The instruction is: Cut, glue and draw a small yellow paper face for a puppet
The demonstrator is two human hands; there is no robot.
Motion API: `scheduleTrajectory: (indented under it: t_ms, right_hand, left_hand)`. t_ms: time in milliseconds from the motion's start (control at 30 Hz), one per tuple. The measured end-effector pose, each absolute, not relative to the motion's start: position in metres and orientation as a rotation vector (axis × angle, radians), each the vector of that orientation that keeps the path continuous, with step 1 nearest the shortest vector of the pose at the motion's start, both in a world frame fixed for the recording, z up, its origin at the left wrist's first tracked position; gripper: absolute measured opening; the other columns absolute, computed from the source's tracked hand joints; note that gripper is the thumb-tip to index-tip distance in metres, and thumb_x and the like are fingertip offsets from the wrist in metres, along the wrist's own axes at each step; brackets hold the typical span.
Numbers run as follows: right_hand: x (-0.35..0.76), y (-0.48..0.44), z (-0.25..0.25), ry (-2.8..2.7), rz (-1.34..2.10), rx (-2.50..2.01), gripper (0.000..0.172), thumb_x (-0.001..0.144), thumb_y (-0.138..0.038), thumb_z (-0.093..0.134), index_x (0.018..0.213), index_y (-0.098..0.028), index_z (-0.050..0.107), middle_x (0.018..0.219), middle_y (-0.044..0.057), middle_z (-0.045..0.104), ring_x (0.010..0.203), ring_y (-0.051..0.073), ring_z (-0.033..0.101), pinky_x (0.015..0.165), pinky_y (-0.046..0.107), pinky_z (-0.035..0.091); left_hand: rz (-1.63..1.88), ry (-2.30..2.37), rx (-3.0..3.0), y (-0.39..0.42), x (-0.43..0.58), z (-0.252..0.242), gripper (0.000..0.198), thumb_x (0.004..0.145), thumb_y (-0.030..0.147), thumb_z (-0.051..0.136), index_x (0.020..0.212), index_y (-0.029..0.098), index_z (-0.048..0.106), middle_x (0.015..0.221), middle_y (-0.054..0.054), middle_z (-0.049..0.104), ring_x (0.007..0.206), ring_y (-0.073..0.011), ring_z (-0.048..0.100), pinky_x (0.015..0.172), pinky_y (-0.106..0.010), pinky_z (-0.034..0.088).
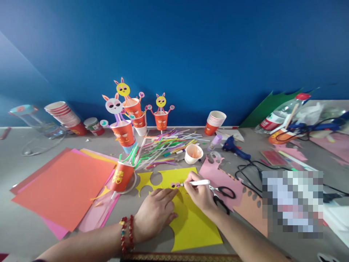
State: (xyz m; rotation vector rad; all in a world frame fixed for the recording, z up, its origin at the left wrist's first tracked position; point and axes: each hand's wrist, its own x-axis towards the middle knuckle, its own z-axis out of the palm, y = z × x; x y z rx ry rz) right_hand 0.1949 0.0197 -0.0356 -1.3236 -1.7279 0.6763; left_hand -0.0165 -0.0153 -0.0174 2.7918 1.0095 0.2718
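We see the right hand (200,193) with its fingers clamped together around a white pen (195,182), thumb and forefinger pinching the barrel, and the tip is down on a small pink cut-out (174,185) that lies on the yellow paper sheet (193,225). Just beside it the left hand (156,213) is flat, fingers stretched out side by side and holding nothing, palm pressed on the same yellow sheet with the fingertips close to the cut-out. A red bead bracelet (127,233) sits on that wrist. The yellow sheet lies at the near edge of the grey table (16,225), straight in front of us, with round holes and star-like gaps cut from its far end. Under the right wrist we spot black-handled scissors (224,193) lying on a pink paper sheet (218,174). To the left of the yellow sheet stands an orange paper cup (121,176) with green straws in it, and beyond that a big orange sheet (65,189) lies on a stack of coloured paper. Further back we have a white cup (193,153), a loose pile of drinking straws (163,145), a blue glue gun (234,147), and at the wall, orange bunny cup figures (128,123).
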Motion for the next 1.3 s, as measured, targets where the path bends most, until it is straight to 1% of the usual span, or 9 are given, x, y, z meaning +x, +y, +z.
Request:
scheduleTrajectory:
  t_ms: [167, 467, 733, 900, 1067, 1300]
  right_hand:
    - [0.1944, 0.0192, -0.0336, -1.74, 0.687, -1.313, 0.023, 0.088, -0.018, 0.048, 0.067, -0.023, 0.043, 0.058, -0.005, 0.047, 0.055, 0.014, 0.048, 0.054, 0.025, 0.035]
    - [0.1953, 0.0195, -0.0362, -1.707, 0.667, -1.298, 0.023, 0.087, -0.017, 0.047, 0.066, -0.024, 0.04, 0.058, -0.006, 0.045, 0.054, 0.014, 0.047, 0.054, 0.025, 0.035]
    - [0.1952, 0.0197, -0.0354, -1.755, 0.665, -1.33, 0.023, 0.087, -0.016, 0.048, 0.066, -0.023, 0.043, 0.057, -0.005, 0.049, 0.055, 0.014, 0.049, 0.055, 0.025, 0.036]
    - [0.1964, 0.0192, -0.0373, -1.708, 0.663, -1.295, 0.023, 0.087, -0.016, 0.048, 0.067, -0.024, 0.04, 0.057, -0.006, 0.045, 0.053, 0.014, 0.045, 0.052, 0.025, 0.035]
    - [0.1952, 0.0199, -0.0361, -1.734, 0.679, -1.307, 0.023, 0.087, -0.017, 0.048, 0.066, -0.024, 0.042, 0.058, -0.005, 0.047, 0.055, 0.014, 0.048, 0.054, 0.025, 0.036]
    - [0.1955, 0.0195, -0.0365, -1.707, 0.681, -1.299, 0.023, 0.087, -0.017, 0.047, 0.066, -0.024, 0.041, 0.057, -0.006, 0.045, 0.054, 0.014, 0.047, 0.054, 0.025, 0.036]
  left_hand:
    - [0.273, 1.008, 2.805, -0.0152, -0.0159, -0.0171, 0.017, 0.095, 0.035, 0.061, 0.097, 0.018, 0.067, 0.142, -0.005, 0.059, 0.127, -0.0233, 0.054, 0.101, -0.038, 0.046]
    - [0.264, 1.011, 2.807, -0.0157, -0.0164, -0.0165, 0.019, 0.095, 0.037, 0.062, 0.098, 0.018, 0.066, 0.143, -0.004, 0.058, 0.127, -0.024, 0.054, 0.101, -0.039, 0.045]
    - [0.261, 1.007, 2.797, -0.0155, -0.0164, -0.0182, 0.018, 0.095, 0.035, 0.062, 0.097, 0.018, 0.067, 0.144, -0.006, 0.058, 0.128, -0.0246, 0.054, 0.102, -0.039, 0.045]
    - [0.265, 1.004, 2.801, -0.0157, -0.0166, -0.0185, 0.017, 0.095, 0.035, 0.062, 0.099, 0.018, 0.067, 0.143, -0.005, 0.058, 0.128, -0.0237, 0.053, 0.102, -0.039, 0.045]
    - [0.249, 1.006, 2.79, -0.0153, -0.0157, -0.0161, 0.019, 0.096, 0.036, 0.06, 0.099, 0.019, 0.068, 0.142, -0.007, 0.059, 0.128, -0.0248, 0.054, 0.102, -0.04, 0.045]
    - [0.25, 1.019, 2.804, -0.0157, -0.016, -0.0159, 0.018, 0.095, 0.035, 0.061, 0.099, 0.018, 0.067, 0.142, -0.006, 0.059, 0.127, -0.0232, 0.054, 0.101, -0.038, 0.046]
